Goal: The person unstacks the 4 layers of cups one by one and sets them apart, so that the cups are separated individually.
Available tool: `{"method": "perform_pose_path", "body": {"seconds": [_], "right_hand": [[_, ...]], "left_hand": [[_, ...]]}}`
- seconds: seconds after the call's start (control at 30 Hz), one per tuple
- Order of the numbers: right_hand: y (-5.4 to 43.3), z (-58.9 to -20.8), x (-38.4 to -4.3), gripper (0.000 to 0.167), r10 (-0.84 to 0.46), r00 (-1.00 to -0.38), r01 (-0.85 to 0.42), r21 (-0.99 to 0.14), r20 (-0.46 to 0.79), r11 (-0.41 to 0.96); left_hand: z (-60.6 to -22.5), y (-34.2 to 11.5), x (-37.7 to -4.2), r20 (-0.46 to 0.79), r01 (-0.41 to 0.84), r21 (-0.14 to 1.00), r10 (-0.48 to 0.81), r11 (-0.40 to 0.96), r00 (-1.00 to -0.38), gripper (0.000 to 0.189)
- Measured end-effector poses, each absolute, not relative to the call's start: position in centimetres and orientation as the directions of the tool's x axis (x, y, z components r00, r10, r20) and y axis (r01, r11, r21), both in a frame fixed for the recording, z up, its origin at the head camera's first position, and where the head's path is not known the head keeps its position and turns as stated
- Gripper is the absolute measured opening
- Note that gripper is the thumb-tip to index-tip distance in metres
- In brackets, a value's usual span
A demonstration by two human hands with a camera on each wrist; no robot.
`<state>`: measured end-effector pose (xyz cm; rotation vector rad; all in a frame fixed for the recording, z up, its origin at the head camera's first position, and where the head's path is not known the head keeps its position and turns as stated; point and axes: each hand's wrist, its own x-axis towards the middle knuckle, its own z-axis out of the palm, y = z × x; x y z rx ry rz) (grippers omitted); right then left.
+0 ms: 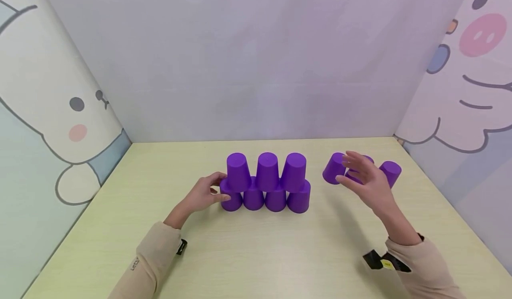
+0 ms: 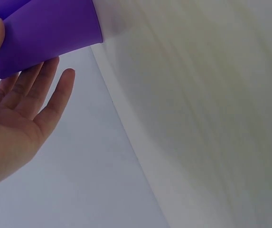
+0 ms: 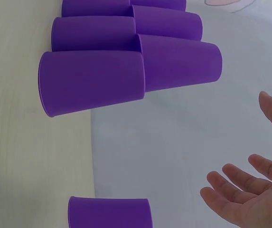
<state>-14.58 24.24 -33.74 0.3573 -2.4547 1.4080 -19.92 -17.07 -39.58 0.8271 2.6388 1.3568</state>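
Upside-down purple cups stand in two tiers on the table. Several form the bottom row, and three, led at left by this upper cup [image 1: 238, 171], bridge them. My left hand [image 1: 206, 193] holds the leftmost bottom cup [image 1: 233, 204] between thumb and fingers; the left wrist view shows the thumb on one side of a purple cup [image 2: 50, 38] and fingertips on the other. To the right, my right hand [image 1: 369, 181] hovers with spread fingers over three loose cups, partly hiding the middle one. A loose cup [image 1: 333, 169] lies nearest its thumb. In the right wrist view its fingers hold nothing.
The pale wood-grain table [image 1: 248, 254] extends in front of the stack. A plain light backdrop [image 1: 256, 68] closes off the far edge, and cartoon-printed panels [image 1: 60, 112] flank both sides. The rightmost loose cup [image 1: 390, 171] stands near the right panel.
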Motion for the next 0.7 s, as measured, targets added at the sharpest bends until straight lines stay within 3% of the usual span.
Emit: {"method": "perform_pose_path", "body": {"seconds": [0.7], "right_hand": [[20.5, -35.1, -16.1, 0.06, -0.2, -0.912, -0.41, -0.806, 0.359, 0.426]], "left_hand": [[-39.5, -17.1, -19.9, 0.191, 0.443, 0.763, 0.49, 0.471, -0.85, 0.048]]}}
